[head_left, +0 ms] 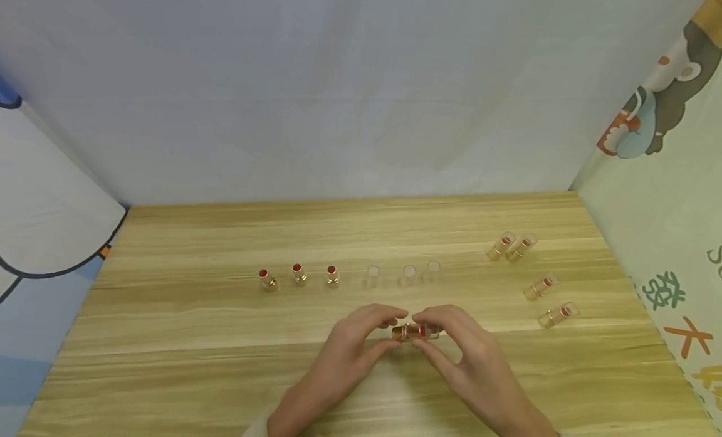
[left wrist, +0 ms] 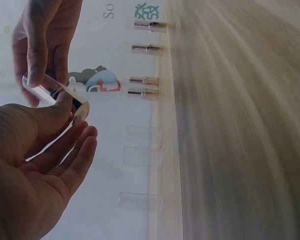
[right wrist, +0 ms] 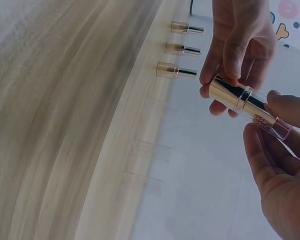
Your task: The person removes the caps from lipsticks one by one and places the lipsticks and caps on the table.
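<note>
Between both hands, above the near middle of the table, is a lipstick [head_left: 407,331] lying sideways with a gold base. My left hand [head_left: 350,346] pinches the gold base [right wrist: 225,91] between thumb and fingers. At the other end, my right hand [head_left: 470,355] holds the clear cap [right wrist: 277,125], which surrounds the lipstick's upper part. Three uncapped lipsticks with red tips stand beyond my left hand: one on the left [head_left: 267,280], one in the middle [head_left: 299,274], one on the right [head_left: 333,276]. Three loose clear caps [head_left: 373,276] stand to their right.
Several capped lipsticks stand on the right side of the table [head_left: 225,374], among them one at the back [head_left: 501,246] and one nearer [head_left: 558,315]. A pale cloth wall [head_left: 338,98] rises behind the table, with printed cloth [head_left: 665,236] at the right.
</note>
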`<state>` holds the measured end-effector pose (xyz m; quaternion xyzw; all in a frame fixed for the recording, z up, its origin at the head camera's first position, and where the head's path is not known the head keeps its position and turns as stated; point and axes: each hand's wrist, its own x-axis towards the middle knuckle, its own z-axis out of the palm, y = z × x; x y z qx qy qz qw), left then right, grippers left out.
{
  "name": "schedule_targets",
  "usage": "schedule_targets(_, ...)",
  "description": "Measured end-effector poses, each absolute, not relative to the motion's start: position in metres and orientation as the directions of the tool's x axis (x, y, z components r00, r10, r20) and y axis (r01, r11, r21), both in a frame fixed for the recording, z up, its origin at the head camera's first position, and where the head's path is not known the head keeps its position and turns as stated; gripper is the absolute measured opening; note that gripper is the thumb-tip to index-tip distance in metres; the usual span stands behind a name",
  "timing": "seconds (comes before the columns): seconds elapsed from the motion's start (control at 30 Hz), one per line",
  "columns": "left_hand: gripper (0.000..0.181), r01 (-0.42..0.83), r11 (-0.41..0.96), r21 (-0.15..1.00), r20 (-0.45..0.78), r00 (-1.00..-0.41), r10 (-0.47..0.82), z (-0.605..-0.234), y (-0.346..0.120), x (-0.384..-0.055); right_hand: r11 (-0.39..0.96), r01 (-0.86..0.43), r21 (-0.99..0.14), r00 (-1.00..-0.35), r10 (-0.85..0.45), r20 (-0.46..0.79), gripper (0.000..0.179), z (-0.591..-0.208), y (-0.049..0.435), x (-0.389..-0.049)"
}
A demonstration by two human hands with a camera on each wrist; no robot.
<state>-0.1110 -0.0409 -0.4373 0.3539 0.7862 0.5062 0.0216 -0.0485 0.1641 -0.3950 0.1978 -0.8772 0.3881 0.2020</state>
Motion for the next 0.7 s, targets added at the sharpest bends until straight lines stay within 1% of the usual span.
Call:
schedule_targets(0.2, 0.038, 0.557, 0.211, 0.803, 0.357, -0.735, 0.577, -0.4377, -0.0352, -0.1087, 0.602, -0.507, -0.617, -0.842, -0.191, 0.505, 0.026, -0.3953, 0.1617, -0.0495)
schedule_targets(0.37, 0.036, 0.549, 0.217, 0.807, 0.352, -0.743, 0.570, -0.4382, -0.0346, -0.1080, 0.613, -0.490, -0.620, -0.851, -0.182, 0.492, 0.045, -0.3953, 0.1612, -0.0491)
schedule_targets(0.7, 0.033, 0.539, 0.212, 0.815, 0.344, -0.745, 0.571, -0.4391, -0.0365, -0.1078, 0.621, -0.490, -0.612, -0.850, -0.185, 0.493, 0.044, -0.3947, 0.1598, -0.0470)
